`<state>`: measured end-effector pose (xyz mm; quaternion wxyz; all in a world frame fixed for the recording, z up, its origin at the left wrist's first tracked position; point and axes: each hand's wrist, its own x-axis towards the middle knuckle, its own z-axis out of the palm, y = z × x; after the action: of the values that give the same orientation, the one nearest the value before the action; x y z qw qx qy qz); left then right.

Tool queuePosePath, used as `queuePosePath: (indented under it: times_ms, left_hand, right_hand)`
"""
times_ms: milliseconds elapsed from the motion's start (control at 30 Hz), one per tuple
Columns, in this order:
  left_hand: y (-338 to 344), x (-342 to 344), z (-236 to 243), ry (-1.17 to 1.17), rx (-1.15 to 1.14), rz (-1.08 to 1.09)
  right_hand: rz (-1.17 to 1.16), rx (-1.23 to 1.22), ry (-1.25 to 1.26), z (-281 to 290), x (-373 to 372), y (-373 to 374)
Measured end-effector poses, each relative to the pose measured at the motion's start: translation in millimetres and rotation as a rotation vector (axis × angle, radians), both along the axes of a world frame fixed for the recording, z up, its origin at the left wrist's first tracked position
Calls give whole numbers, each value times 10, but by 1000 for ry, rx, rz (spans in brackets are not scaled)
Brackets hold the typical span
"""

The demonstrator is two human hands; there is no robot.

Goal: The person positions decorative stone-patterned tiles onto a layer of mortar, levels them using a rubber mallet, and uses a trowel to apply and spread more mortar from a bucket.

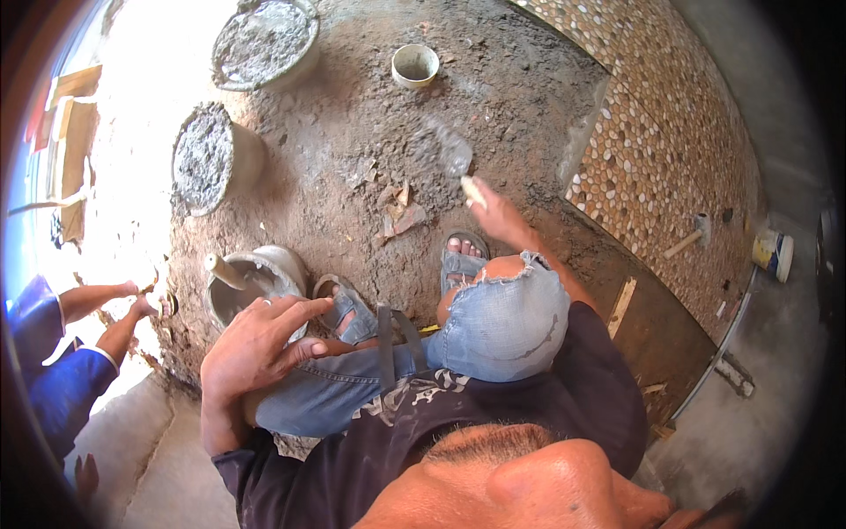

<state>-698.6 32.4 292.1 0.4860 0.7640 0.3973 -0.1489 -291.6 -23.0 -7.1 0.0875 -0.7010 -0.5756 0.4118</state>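
Observation:
In my right hand (500,214) is a trowel (456,155), gripped by its pale handle. Its grey blade is blurred and lies over the rough, mortar-smeared ground ahead of my right foot. My left hand (264,342) rests by my left knee, fingers stretched out and holding nothing. Just beyond it stands a bucket (284,262) with wet grey residue inside and a thick pale handle (226,271) sticking up from it. Farther off on the left are a tilted bucket full of grey mortar (202,159) and a wide tub heaped with mortar (267,44).
A small pale bucket (414,66) stands ahead. Pebble-covered flooring (656,141) borders the rough ground on the right, with a wooden-handled tool (686,242) on it. A white pail (773,254) lies beyond. At left are another person's legs (110,322) in blue clothing.

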Motion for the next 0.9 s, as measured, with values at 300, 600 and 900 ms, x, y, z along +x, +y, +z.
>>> queuePosePath:
  times_ms: [300, 600, 900]
  left_hand:
    - [11, -5, 22, 25, -15, -20]
    - [-6, -48, -62, -7, 43, -10]
    - [-56, -78, -22, -34, 30, -20]
  right_hand:
    - [-504, -90, 111, 312, 462, 275]
    - [-176, -226, 5, 733, -412, -70]
    - [-425, -14, 24, 403, 436, 482]
